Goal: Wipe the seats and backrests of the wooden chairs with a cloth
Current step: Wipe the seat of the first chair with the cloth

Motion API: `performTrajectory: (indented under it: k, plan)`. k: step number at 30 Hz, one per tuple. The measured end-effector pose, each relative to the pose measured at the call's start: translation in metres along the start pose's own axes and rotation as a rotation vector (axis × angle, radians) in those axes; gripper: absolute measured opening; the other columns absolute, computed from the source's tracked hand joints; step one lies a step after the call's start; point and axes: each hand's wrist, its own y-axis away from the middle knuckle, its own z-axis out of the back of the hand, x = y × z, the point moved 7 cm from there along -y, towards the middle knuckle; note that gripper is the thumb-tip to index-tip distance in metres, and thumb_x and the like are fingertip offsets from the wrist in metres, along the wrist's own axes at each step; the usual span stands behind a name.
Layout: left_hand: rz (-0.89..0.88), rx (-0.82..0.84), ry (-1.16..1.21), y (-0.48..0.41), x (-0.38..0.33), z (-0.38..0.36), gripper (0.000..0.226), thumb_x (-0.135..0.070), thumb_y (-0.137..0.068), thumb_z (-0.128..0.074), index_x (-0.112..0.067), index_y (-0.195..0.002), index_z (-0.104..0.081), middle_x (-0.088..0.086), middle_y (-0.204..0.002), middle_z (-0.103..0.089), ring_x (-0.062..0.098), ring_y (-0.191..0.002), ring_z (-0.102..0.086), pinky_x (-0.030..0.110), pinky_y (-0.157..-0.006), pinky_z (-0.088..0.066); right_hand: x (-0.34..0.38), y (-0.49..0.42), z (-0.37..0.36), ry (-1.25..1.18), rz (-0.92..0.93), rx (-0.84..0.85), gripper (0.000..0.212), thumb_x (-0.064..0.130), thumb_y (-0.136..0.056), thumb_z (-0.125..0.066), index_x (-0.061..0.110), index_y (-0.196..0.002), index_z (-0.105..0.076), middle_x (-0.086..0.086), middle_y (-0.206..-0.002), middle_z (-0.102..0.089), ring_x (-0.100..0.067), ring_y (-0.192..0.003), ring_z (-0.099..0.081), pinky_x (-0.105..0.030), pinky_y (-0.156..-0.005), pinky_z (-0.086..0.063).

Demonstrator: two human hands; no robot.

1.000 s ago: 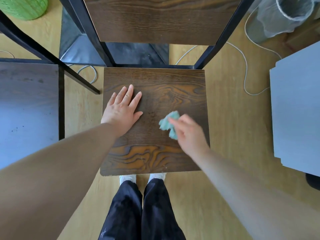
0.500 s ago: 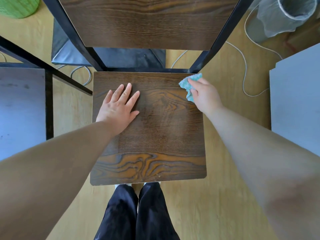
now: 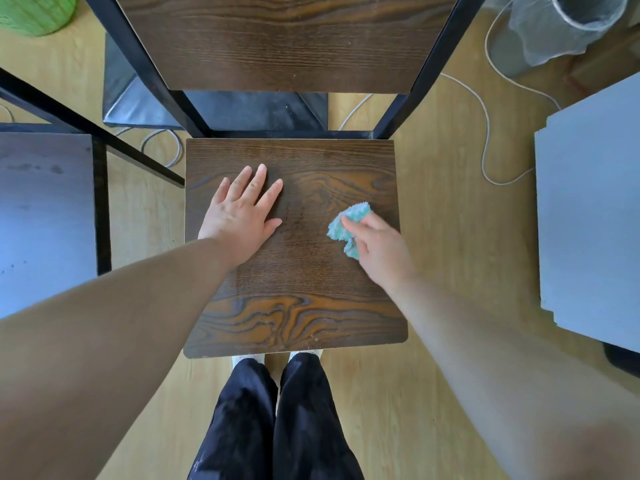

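In the head view, the right hand (image 3: pixel 381 245) pinches a bunched teal cloth (image 3: pixel 348 227) against the right half of the wooden seat (image 3: pixel 294 271), while the left hand (image 3: pixel 242 213) lies flat and empty on its left half. Judging by this, seat-wiping is underway; the backrest (image 3: pixel 287 39) seems left. No readable writing shows.

Seat (image 3: pixel 298 306) lies bare toward its front; left hand (image 3: pixel 240 211) blocks the left side.
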Motion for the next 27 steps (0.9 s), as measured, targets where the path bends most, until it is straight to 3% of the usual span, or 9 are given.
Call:
performTrajectory:
  k: [4, 7, 13, 17, 20, 24, 27]
  plan:
    - [-0.010, 0.000, 0.000, 0.005, -0.006, -0.003, 0.067, -0.054, -0.102, -0.026, -0.029, -0.159, -0.001, 0.005, -0.167, 0.004, 0.025, -0.153, 0.005, 0.046, -0.124, -0.007, 0.027, 0.045, -0.030, -0.014, 0.056, 0.054, 0.048, 0.003, -0.090, -0.060, 0.017, -0.136, -0.057, 0.000, -0.100, -0.056, -0.019, -0.085, -0.059, -0.035, -0.072, -0.055]
    - [-0.019, -0.003, -0.010, 0.009, -0.010, -0.010, 0.067, -0.054, -0.102, -0.028, -0.029, -0.159, -0.003, 0.005, -0.167, 0.002, 0.026, -0.153, 0.003, 0.046, -0.124, -0.008, 0.045, 0.075, -0.050, -0.029, 0.089, 0.075, 0.051, 0.002, -0.087, -0.067, 0.015, -0.135, -0.057, 0.000, -0.102, -0.058, -0.018, -0.088, -0.060, -0.033, -0.077, -0.059]
    - [-0.033, 0.004, -0.021, 0.018, -0.016, -0.019, 0.068, -0.054, -0.102, -0.030, -0.028, -0.159, -0.005, 0.006, -0.167, 0.001, 0.026, -0.153, 0.002, 0.047, -0.124, -0.009, 0.069, 0.118, -0.087, -0.106, 0.135, 0.176, 0.052, -0.002, -0.085, -0.064, 0.015, -0.134, -0.059, 0.000, -0.096, -0.056, -0.018, -0.084, -0.056, -0.032, -0.072, -0.056]
    - [-0.033, 0.017, -0.043, 0.022, -0.016, -0.020, 0.068, -0.055, -0.102, -0.030, -0.028, -0.159, -0.004, 0.006, -0.167, 0.002, 0.026, -0.153, 0.002, 0.047, -0.124, -0.009, 0.067, 0.109, -0.071, -0.188, 0.102, 0.250, 0.046, 0.004, -0.098, -0.051, 0.022, -0.140, -0.053, 0.005, -0.106, -0.051, -0.009, -0.089, -0.049, -0.020, -0.074, -0.044]
    - [-0.031, 0.016, -0.050, 0.020, -0.017, -0.019, 0.068, -0.055, -0.102, -0.029, -0.028, -0.159, -0.003, 0.006, -0.167, 0.003, 0.026, -0.153, 0.003, 0.047, -0.124, -0.009, 0.053, 0.080, -0.029, -0.213, 0.111, 0.137, 0.044, 0.005, -0.096, -0.052, 0.025, -0.135, -0.058, 0.007, -0.098, -0.050, -0.009, -0.080, -0.051, -0.018, -0.069, -0.042]
    - [-0.012, 0.007, -0.037, 0.017, -0.019, -0.020, 0.068, -0.055, -0.102, -0.027, -0.028, -0.159, -0.002, 0.007, -0.167, 0.004, 0.026, -0.153, 0.005, 0.047, -0.124, -0.008, 0.013, 0.020, 0.039, -0.183, 0.121, -0.098, 0.041, -0.003, -0.091, -0.054, 0.017, -0.124, -0.068, -0.007, -0.088, -0.054, -0.015, -0.074, -0.050, -0.022, -0.066, -0.037]
    - [-0.018, 0.017, -0.059, 0.016, -0.020, -0.021, 0.068, -0.056, -0.102, -0.026, -0.028, -0.159, -0.001, 0.006, -0.167, 0.006, 0.025, -0.153, 0.006, 0.047, -0.124, -0.008, -0.012, -0.026, 0.081, -0.082, 0.134, -0.136, 0.038, 0.000, -0.094, -0.053, 0.018, -0.125, -0.067, -0.007, -0.089, -0.053, -0.016, -0.074, -0.049, -0.022, -0.067, -0.036]
